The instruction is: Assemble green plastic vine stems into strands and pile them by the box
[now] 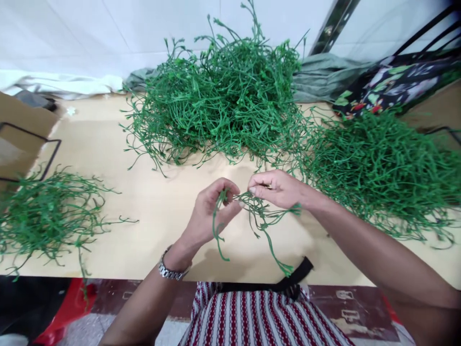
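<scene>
Both hands (245, 197) pinching green stem (261, 218)

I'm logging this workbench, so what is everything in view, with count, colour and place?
green plastic stem piles: three, green, table back, right and left
pale wooden table: one, beige, centre
brown cardboard box: one, brown, far left
floral fabric: one, dark with flowers, back right
grey cloth: one, grey-green, behind the piles
green plastic sprig: one, green, pinched between both hands
silver wristwatch: one, left wrist
left hand: holds the sprig
right hand: holds the sprig
</scene>
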Tool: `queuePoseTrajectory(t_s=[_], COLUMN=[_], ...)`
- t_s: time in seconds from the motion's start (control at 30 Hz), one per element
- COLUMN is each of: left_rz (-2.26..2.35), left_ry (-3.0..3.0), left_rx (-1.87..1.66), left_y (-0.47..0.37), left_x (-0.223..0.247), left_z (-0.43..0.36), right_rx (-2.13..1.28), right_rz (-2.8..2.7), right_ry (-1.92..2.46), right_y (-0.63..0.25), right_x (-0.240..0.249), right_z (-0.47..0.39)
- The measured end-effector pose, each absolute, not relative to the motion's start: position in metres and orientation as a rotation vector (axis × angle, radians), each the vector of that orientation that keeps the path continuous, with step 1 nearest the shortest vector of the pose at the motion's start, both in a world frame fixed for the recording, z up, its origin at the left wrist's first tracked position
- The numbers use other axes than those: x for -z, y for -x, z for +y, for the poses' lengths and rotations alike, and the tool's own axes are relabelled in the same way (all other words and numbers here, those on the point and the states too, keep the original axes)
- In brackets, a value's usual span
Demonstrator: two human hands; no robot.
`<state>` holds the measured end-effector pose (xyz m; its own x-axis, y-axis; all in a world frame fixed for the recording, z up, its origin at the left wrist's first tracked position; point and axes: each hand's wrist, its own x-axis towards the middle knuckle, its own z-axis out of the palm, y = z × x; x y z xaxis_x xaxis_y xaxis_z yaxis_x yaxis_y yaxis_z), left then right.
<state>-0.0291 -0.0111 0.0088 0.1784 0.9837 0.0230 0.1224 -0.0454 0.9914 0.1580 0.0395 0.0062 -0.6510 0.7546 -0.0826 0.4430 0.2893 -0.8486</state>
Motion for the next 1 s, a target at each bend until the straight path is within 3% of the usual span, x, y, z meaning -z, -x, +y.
queuePoseTrajectory(t_s=[0.2,0.37,0.47,0.63,0.83,1.0], left_rz=[1.361,1.495,1.458,1.237,1.016,0.963], left_ry=[-1.68,-1.337,-1.179,-0.957,-0.95,-1.639], left_rx=[-0.777,-0.844,-0.926,-0.999,-0.819,-0.546], left_y=[0.028,0.03,0.028,0.025,0.032,0.058], left_x=[-0.004,0.008,0.013,0.018,0.018,0.008], left_z=[-0.011,-0.007,-0.007,-0.011,-0.02,-0.024], right_rx=[-1.349,-0.665,-0.375,0.167,0.176,0.281], right_rz=[-2.336,-2.148,-2.307,-2.532,-2.519,-2.478], right_ry=[1.022,1.128,1.045,1.182,1.005,0.835], right_y=[-0.152,-0.165,-0.163,-0.151,-0.162,-0.171], right_x=[-0.001,-0.028,-0.042,-0.009,0.022,0.019], right_z=[0.054,0.034,0.003,-0.012,0.008,0.01])
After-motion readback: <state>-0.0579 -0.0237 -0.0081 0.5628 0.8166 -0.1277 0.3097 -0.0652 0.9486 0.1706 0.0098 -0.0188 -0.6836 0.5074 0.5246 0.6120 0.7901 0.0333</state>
